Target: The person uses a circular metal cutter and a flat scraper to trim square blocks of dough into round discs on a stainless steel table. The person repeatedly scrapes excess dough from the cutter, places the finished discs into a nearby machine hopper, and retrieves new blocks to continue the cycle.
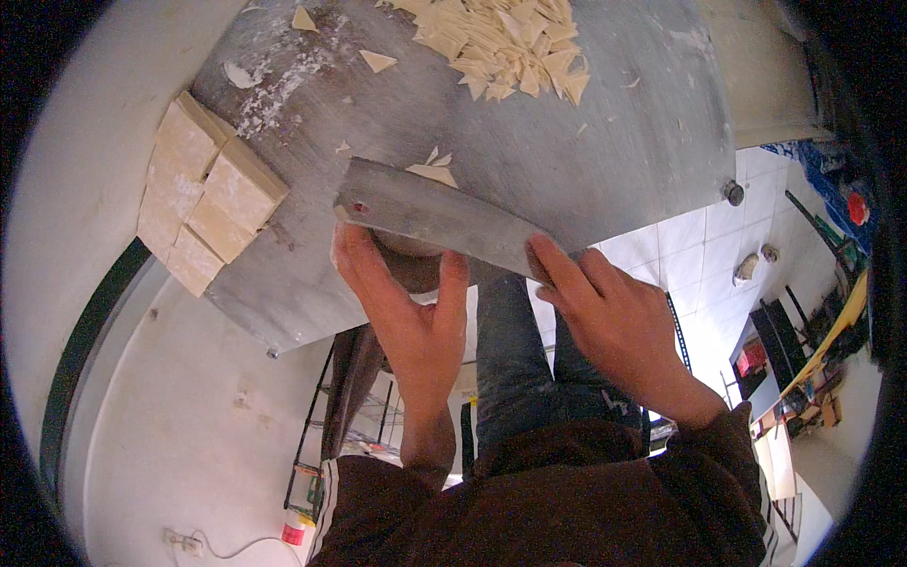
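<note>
Across the near edge of the floured metal table lies a flat grey metal blade, held at a slant. My left hand grips its left part, fingers and thumb at the lower edge; a curved, shadowed shape between them is hard to make out. My right hand has its fingers closed on the right end. Small thin dough pieces lie just beyond the blade. A pile of cut dough pieces is at the far side, and stacked pale dough squares sit at the left.
A pale wall curves along the left, with a socket and cord low down. My legs stand below the table edge on a white tiled floor. Shelving with assorted items is at the right.
</note>
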Motion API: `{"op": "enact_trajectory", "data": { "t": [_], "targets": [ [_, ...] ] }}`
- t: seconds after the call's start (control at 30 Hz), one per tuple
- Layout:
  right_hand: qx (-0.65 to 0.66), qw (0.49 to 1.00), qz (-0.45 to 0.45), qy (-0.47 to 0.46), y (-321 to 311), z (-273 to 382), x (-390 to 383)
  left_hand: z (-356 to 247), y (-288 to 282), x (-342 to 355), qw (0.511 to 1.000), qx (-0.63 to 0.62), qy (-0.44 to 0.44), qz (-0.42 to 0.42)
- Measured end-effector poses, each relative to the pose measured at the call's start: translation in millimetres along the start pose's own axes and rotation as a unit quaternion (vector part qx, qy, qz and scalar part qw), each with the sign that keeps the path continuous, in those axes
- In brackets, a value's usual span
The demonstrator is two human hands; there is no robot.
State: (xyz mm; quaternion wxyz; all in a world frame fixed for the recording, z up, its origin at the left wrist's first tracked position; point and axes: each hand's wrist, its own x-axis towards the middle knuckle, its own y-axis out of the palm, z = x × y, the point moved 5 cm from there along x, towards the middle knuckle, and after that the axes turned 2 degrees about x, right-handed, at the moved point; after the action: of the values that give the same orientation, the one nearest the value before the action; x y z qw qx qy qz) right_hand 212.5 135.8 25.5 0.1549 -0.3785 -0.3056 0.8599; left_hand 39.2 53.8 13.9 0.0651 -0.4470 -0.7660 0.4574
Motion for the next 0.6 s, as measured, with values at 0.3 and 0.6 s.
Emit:
{"op": "enact_trajectory", "data": {
  "t": [0.3,0.6],
  "targets": [
    [0.061,0.998,-0.011,0.014,-1,1,9,-7,1,6,0.999,0.019,0.022,-0.014],
    [0.081,0.996,-0.004,0.027,10,7,24,-12,1,10,0.999,0.017,0.034,-0.015]
  ]
}}
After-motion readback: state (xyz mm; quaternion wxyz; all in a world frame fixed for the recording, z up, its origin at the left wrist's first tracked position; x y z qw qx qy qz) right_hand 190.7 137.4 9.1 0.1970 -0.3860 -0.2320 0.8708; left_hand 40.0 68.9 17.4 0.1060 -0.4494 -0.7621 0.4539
